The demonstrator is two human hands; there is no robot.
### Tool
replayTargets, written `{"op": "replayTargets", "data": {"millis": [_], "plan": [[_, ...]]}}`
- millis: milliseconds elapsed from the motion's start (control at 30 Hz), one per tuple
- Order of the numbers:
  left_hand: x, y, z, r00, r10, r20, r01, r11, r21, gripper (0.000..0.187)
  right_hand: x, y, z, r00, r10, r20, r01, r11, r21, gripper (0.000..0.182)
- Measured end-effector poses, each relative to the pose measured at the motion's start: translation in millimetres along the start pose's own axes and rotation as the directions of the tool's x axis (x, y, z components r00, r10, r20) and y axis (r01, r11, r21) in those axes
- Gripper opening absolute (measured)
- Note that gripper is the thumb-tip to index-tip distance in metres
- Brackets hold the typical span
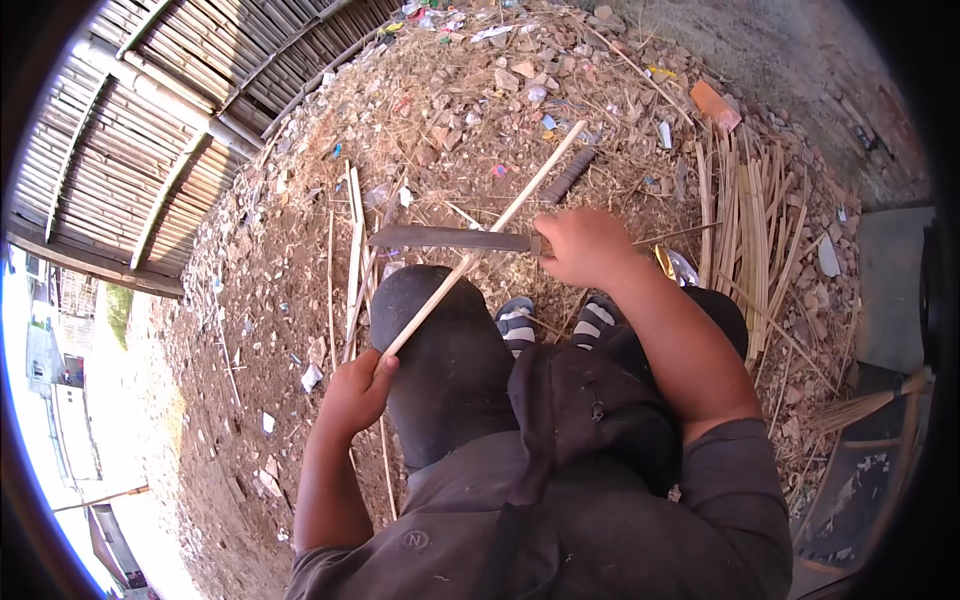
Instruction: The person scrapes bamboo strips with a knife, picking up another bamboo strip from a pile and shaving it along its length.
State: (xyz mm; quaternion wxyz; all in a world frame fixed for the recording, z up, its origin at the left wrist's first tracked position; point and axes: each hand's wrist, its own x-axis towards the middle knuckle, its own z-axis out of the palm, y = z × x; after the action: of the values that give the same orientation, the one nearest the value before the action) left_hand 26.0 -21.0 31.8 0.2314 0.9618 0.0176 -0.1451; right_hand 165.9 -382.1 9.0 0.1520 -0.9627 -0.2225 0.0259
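Bamboo strip (480, 245) and knife (450, 238) crossed above our knee.
We see the strip as pale, thin and straight, slanting from our left hand (355, 392) up over the dark trouser knee (440, 340) toward the littered ground. Our left hand is clenched around its lower end. Our right hand (585, 247) is closed tight on the handle of the knife, whose long grey blade lies across the strip, touching it.
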Motion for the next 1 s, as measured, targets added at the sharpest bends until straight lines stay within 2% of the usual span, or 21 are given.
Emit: {"op": "replayTargets", "data": {"millis": [133, 233, 333, 433, 533, 567, 667, 700, 800, 833, 933, 967, 1000], "plan": [[0, 4, 7, 0.998, -0.001, -0.056, 0.005, 0.997, 0.077, 0.045, 0, 6, 14, 0.999, -0.039, -0.023, 0.041, 0.996, 0.074, 0.022], [-4, 4, 18, 0.994, -0.016, -0.113, 0.031, 0.99, 0.136, 0.043, 11, 22, 28, 0.999, 0.004, 0.034, -0.015, 0.947, 0.322, 0.024], [-5, 7, 17, 0.991, -0.011, -0.131, 0.031, 0.988, 0.152, 0.042, 14, 15, 19, 0.997, 0.001, 0.074, -0.016, 0.981, 0.195, 0.017], [-3, 6, 12, 0.995, 0.013, -0.102, -0.002, 0.995, 0.101, 0.042, 5, -10, 2, 0.994, -0.003, 0.114, -0.005, 0.997, 0.074, 0.021], [-3, 0, 5, 0.998, 0.052, -0.043, -0.049, 0.998, 0.05, 0.043, 21, 32, 41, 0.992, 0.12, 0.025, -0.121, 0.931, 0.344, 0.023], [0, 1, 2, 0.997, 0.074, -0.035, -0.073, 0.997, 0.038, 0.043, 24, 45, 50, 0.984, 0.14, -0.113, -0.077, 0.896, 0.438, 0.025], [1, 1, -1, 0.999, 0.05, -0.019, -0.049, 0.998, 0.05, 0.043, 20, 37, 28, 0.989, 0.151, 0.002, -0.141, 0.915, 0.377, 0.024], [2, 0, 0, 0.997, 0.066, -0.035, -0.064, 0.996, 0.056, 0.043, 19, 35, 40, 0.995, 0.08, -0.063, -0.057, 0.949, 0.311, 0.024], [1, -1, 8, 0.995, 0.07, -0.065, -0.065, 0.994, 0.086, 0.044, 9, 3, 28, 0.997, -0.049, 0.054, 0.037, 0.979, 0.203, 0.024], [-2, 3, 11, 0.996, 0.042, -0.074, -0.034, 0.994, 0.107, 0.044, 12, 11, 30, 0.994, -0.07, 0.078, 0.045, 0.96, 0.276, 0.025], [-9, 12, 20, 0.99, -0.011, -0.141, 0.039, 0.981, 0.193, 0.042, 24, 28, 38, 0.996, 0.068, 0.055, -0.085, 0.9, 0.428, 0.025], [-10, 15, 22, 0.985, -0.024, -0.169, 0.062, 0.973, 0.224, 0.042, 22, 33, 37, 0.992, 0.094, 0.08, -0.117, 0.921, 0.371, 0.024], [-11, 16, 22, 0.984, -0.027, -0.173, 0.069, 0.968, 0.24, 0.041, 19, 26, 29, 0.996, 0.055, 0.072, -0.075, 0.946, 0.315, 0.023]]}}
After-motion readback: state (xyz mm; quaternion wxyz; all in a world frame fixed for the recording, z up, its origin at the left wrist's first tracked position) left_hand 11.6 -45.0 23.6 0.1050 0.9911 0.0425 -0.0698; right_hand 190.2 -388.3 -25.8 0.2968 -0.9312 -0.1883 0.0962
